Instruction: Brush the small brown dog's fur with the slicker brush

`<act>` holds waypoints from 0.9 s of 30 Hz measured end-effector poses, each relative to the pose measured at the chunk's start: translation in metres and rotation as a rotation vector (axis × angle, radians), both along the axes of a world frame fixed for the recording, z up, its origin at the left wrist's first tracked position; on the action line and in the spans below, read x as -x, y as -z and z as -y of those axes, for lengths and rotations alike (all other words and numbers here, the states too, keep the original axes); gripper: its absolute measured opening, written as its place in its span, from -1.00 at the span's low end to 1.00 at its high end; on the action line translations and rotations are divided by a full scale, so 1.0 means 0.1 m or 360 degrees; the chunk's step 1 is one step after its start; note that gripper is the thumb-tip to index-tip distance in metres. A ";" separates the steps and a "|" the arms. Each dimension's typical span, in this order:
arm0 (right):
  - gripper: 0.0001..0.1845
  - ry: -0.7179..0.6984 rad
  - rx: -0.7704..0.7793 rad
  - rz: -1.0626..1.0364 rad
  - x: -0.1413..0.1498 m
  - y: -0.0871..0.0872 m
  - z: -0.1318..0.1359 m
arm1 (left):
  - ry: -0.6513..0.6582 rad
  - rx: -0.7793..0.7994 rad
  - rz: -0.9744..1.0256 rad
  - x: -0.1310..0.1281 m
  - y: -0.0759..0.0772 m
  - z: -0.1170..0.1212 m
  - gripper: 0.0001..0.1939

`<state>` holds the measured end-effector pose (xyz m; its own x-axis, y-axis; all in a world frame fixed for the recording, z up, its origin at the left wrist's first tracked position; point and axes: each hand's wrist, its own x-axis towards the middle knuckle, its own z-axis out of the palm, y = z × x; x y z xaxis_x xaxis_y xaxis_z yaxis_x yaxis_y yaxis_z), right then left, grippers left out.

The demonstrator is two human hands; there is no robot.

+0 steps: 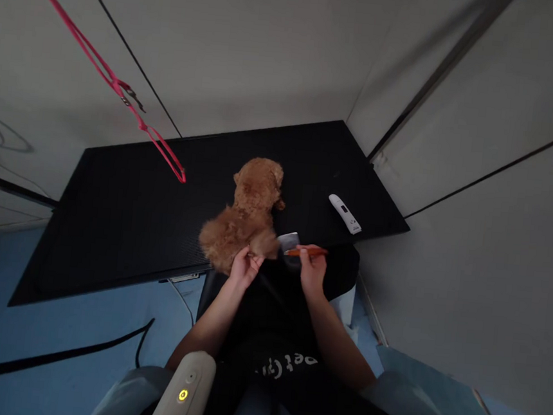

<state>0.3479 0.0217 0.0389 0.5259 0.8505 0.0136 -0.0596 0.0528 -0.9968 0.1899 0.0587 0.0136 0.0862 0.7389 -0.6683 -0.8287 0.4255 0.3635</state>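
A small brown curly-haired dog [249, 215] stands on a black grooming table [125, 220], facing away from me. My left hand [245, 266] is closed on the dog's rear, gripping a hind leg or fur. My right hand [312, 269] is closed on a brush with an orange handle [304, 251]. Its metal head points left, close beside the dog's hindquarters.
A white clipper-like device [344, 213] lies on the table's right side. A pink leash loop [165, 149] hangs from the upper left above the table. Grey walls enclose the table at the back and right. A cream-coloured device with a lit button [183, 393] sits near my chest.
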 end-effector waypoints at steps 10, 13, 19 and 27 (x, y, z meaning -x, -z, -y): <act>-0.84 0.0058 -0.0050 0.0090 0.02 0.00 -0.06 | -0.0014 -0.0101 0.0117 -0.03 0.06 0.00 -0.77; -0.85 0.0047 -0.0124 0.0116 0.05 0.01 -0.07 | 0.0007 -0.0039 0.0094 -0.04 0.08 0.00 -0.76; -0.83 0.0015 -0.0008 0.0027 0.06 -0.01 -0.15 | 0.0048 -0.0110 0.0118 -0.02 0.06 0.00 -0.74; -0.80 -0.0352 0.0024 -0.0065 0.16 -0.02 -0.26 | 0.0073 -0.0136 0.0104 -0.01 0.09 0.03 -0.74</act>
